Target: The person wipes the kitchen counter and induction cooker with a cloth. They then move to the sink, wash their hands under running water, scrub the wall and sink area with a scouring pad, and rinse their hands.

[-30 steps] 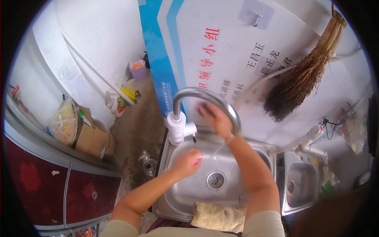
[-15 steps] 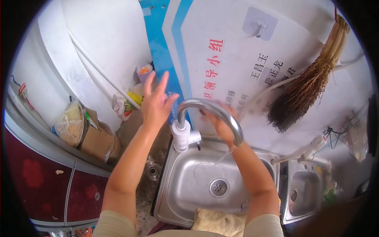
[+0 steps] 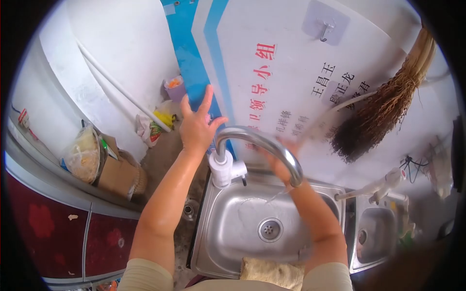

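Note:
My left hand (image 3: 196,128) is raised left of the faucet, against the blue strip (image 3: 191,68) of the printed board. Its fingers are spread apart and I see nothing held in it; whether it touches the board I cannot tell. Behind the curved metal spout (image 3: 264,139), my right hand (image 3: 280,162) is near the lower part of the white board (image 3: 291,63). Motion smears its fingers, and the spout partly covers it. Water (image 3: 279,195) runs from the spout beside my right wrist into the steel sink (image 3: 228,242). The white faucet body (image 3: 222,169) stands at the sink's back left corner.
A straw brush (image 3: 383,114) hangs at the right, below a clear wall hook (image 3: 326,31). A second sink (image 3: 376,228) adjoins on the right. A folded cloth (image 3: 272,272) lies at the front edge. Bags and a cardboard box (image 3: 116,174) sit at the left.
My left hand has shifted slightly and turned, with its fingers spread wider. My right hand has moved a little lower and to the right behind the spout. Water still runs.

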Demonstrator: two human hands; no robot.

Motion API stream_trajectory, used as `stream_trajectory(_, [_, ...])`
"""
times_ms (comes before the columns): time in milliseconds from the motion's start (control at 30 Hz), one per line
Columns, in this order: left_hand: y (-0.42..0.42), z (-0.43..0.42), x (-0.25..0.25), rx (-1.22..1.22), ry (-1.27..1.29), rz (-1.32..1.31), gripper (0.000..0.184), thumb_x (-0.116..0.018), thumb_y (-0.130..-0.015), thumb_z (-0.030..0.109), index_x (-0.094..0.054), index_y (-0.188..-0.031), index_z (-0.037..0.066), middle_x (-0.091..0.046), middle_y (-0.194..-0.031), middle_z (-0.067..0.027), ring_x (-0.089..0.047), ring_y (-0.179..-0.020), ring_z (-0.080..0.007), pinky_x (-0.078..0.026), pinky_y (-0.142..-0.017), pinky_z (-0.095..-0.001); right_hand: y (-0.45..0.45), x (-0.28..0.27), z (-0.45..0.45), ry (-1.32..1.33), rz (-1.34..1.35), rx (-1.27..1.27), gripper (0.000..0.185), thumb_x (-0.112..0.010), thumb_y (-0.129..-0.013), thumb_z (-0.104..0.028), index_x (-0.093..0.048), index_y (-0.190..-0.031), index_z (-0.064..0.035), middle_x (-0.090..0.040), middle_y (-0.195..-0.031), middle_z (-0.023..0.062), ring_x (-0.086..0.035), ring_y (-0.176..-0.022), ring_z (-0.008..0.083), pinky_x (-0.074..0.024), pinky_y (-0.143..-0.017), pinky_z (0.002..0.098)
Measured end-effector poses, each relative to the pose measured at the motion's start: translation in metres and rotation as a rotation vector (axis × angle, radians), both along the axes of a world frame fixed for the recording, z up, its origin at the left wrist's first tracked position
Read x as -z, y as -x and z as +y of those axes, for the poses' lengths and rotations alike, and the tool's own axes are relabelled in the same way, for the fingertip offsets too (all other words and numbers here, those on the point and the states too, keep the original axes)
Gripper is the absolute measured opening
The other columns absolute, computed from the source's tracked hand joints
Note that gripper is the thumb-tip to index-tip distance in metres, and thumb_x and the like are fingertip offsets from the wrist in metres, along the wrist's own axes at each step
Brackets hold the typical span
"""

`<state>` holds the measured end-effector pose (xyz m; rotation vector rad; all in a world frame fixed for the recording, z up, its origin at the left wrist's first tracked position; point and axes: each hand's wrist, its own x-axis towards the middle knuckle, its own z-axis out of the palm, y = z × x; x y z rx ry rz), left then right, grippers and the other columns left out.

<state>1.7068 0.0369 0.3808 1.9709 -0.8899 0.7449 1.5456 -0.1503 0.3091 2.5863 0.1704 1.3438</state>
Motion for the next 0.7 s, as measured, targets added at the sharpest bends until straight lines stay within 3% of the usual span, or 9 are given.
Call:
stream_trajectory(33, [0.002,0.000,-0.002,-0.012,-0.009,0.007,0.081,-0.079,-0.065,0.027,-0.040,-0.136,0.033,-0.031,-0.133,-0.0207,-0.061,-0.069,-0.0216,-0.053,-0.068,-0.0331,-0.004,0.068,-0.016,0.030,0.121,-0.004,0.036,-0.064,-0.070,-0.032,-0.065,-0.104,-0.0181,-0.055,-0.104,0.0055,-0.051,-0.080,0.0208,-0.0418,-0.070,0.0322])
stream_trajectory(67, [0.005,0.000,-0.003,-0.022,-0.020,0.014,0.080,-0.079,-0.066,0.027,-0.040,-0.136,0.033,-0.029,-0.135,-0.0221,-0.062,-0.070,-0.0221,-0.053,-0.068,-0.0330,-0.003,0.084,-0.016,-0.035,0.187,-0.022,0.035,-0.064,-0.070,-0.028,-0.065,-0.104,-0.0170,-0.055,-0.104,0.0061,-0.052,-0.082,0.0218,-0.0424,-0.071,0.0330])
stream_trajectory(233, [0.006,-0.004,0.001,-0.016,0.022,0.004,0.076,-0.077,-0.068,0.026,-0.041,-0.135,0.034,-0.015,-0.145,-0.0272,-0.064,-0.079,-0.0259,-0.053,-0.065,-0.0335,0.029,0.049,0.026,-0.819,0.426,-0.113,0.034,-0.062,-0.077,-0.013,-0.061,-0.111,-0.0076,-0.059,-0.098,0.0076,-0.055,-0.087,0.0228,-0.0443,-0.077,0.0336])
stream_trajectory(300, [0.006,-0.004,0.006,-0.010,0.024,-0.039,0.071,-0.075,-0.071,0.025,-0.043,-0.134,0.033,-0.013,-0.146,-0.0275,-0.064,-0.083,-0.0285,-0.053,-0.064,-0.0338,0.052,0.036,0.032,-0.576,0.270,-0.216,0.035,-0.058,-0.086,-0.007,-0.053,-0.120,-0.0017,-0.063,-0.094,0.0068,-0.057,-0.087,0.0144,-0.0459,-0.077,0.0291])
stream_trajectory(400, [0.008,-0.004,0.007,-0.041,-0.021,-0.146,0.062,-0.069,-0.076,0.022,-0.045,-0.133,0.032,-0.015,-0.146,-0.0267,-0.063,-0.090,-0.0325,-0.053,-0.064,-0.0340,0.088,0.052,0.056,-2.169,0.348,-0.490,0.036,-0.054,-0.089,-0.006,-0.051,-0.125,-0.0038,-0.062,-0.102,0.0086,-0.058,-0.087,0.0141,-0.0479,-0.079,0.0274])
stream_trajectory(433, [0.009,-0.004,0.006,-0.044,-0.030,-0.168,0.059,-0.067,-0.078,0.022,-0.046,-0.132,0.031,-0.015,-0.146,-0.0263,-0.063,-0.092,-0.0337,-0.053,-0.064,-0.0341,0.097,0.055,0.063,-2.499,0.328,-0.524,0.038,-0.055,-0.088,-0.009,-0.049,-0.126,-0.0049,-0.059,-0.110,0.0107,-0.060,-0.092,0.0222,-0.0516,-0.079,0.0340])
stream_trajectory(567, [0.009,-0.003,0.006,-0.034,-0.040,-0.157,0.054,-0.061,-0.080,0.020,-0.047,-0.132,0.029,-0.015,-0.147,-0.0243,-0.059,-0.103,-0.0358,-0.053,-0.067,-0.0343,0.109,0.056,0.086,-2.902,0.272,-0.790,0.039,-0.052,-0.091,-0.020,-0.045,-0.126,-0.0047,-0.058,-0.111,0.0131,-0.059,-0.100,0.0307,-0.0547,-0.080,0.0442])
stream_trajectory(667, [0.006,-0.002,0.009,-0.044,-0.055,-0.180,0.055,-0.060,-0.079,0.021,-0.047,-0.132,0.029,-0.014,-0.148,-0.0230,-0.054,-0.111,-0.0359,-0.053,-0.071,-0.0348,0.110,0.051,0.082,-2.837,0.281,-0.889,0.039,-0.056,-0.089,-0.016,-0.045,-0.125,-0.0058,-0.058,-0.111,0.0122,-0.060,-0.098,0.0294,-0.0535,-0.080,0.0403])
stream_trajectory(700, [0.005,-0.003,0.009,-0.044,-0.050,-0.188,0.056,-0.060,-0.079,0.021,-0.047,-0.133,0.029,-0.014,-0.148,-0.0227,-0.053,-0.113,-0.0359,-0.052,-0.073,-0.0351,0.109,0.051,0.078,-2.519,0.247,-0.663,0.038,-0.059,-0.087,-0.012,-0.047,-0.123,-0.0058,-0.058,-0.110,0.0123,-0.060,-0.097,0.0301,-0.0527,-0.080,0.0397])
